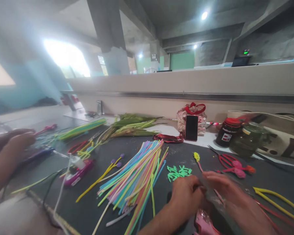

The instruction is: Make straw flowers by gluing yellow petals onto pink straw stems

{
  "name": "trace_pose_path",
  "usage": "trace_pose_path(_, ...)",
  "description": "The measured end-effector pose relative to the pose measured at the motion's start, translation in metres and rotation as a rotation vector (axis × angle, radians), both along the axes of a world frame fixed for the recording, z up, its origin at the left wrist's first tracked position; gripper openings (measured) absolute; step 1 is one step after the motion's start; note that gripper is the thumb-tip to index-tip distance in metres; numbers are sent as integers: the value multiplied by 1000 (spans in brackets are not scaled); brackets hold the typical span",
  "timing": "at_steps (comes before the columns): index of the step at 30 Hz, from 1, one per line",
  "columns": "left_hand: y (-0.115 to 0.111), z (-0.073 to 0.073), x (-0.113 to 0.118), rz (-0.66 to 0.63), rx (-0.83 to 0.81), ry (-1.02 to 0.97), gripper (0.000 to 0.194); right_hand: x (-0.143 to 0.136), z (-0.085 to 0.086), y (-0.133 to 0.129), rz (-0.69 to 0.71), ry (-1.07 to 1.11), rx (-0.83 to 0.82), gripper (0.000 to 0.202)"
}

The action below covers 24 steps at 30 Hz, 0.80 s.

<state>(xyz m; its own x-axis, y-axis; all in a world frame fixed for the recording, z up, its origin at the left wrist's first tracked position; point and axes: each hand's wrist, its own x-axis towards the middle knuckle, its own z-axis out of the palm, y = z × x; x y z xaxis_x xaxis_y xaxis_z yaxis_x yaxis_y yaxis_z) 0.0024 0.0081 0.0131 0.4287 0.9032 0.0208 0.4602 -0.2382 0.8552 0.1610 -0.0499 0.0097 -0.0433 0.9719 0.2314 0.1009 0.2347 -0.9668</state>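
Observation:
My left hand (187, 194) is closed, with fingertips pinched together beside the right fingers; what they hold, if anything, is hidden. In my right hand (231, 194), the fingers lie against a thin pink fuzzy stem (200, 166) with a yellow tip (196, 157). The stem's lower part reappears below these fingers. Just beyond my left hand lies a small pile of short green pieces (178, 173). Under my wrists is a shiny pink object (205, 223), partly hidden. A large bundle of pastel pipe cleaners (137, 176) spreads to the left of my hands.
A co-worker's hands (17, 147) work at far left, near a magenta glue gun (79, 173). Yellow stems with purple balls (112, 164) lie nearby. Behind stand a phone (191, 128), a dark bottle (227, 132) and a green jar (247, 140). Red-handled scissors (226, 160) lie right.

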Motion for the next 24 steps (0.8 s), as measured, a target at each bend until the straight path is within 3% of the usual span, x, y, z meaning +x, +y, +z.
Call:
trace_pose_path(4, 9, 16, -15, 45, 55, 29, 33, 15, 2, 1, -272, -121, -62, 35)
trace_pose_path(7, 17, 32, -43, 128, 40, 98, 52, 30, 0, 4, -405, -95, -129, 34)
trace_pose_path(10, 19, 40, -77, 192, 225, 210, 40, 42, 3, 6, -507, -122, -179, 33)
trace_pose_path(11, 19, 39, -86, 202, 291, 255, 30, 44, 5, 6, -530, -135, -189, 33)
trace_pose_path(15, 11, 23, -108, 189, 322, 536, 27, 47, 12, 5, -573, -163, -203, 34)
trace_pose_path(19, 4, 7, -103, 138, 262, 805, 23, 44, 10, 5, -514, -231, -229, 32)
trace_pose_path(24, 1, 5, -88, 207, 208, 929, 31, 45, 3, 7, -490, -296, -206, 32)
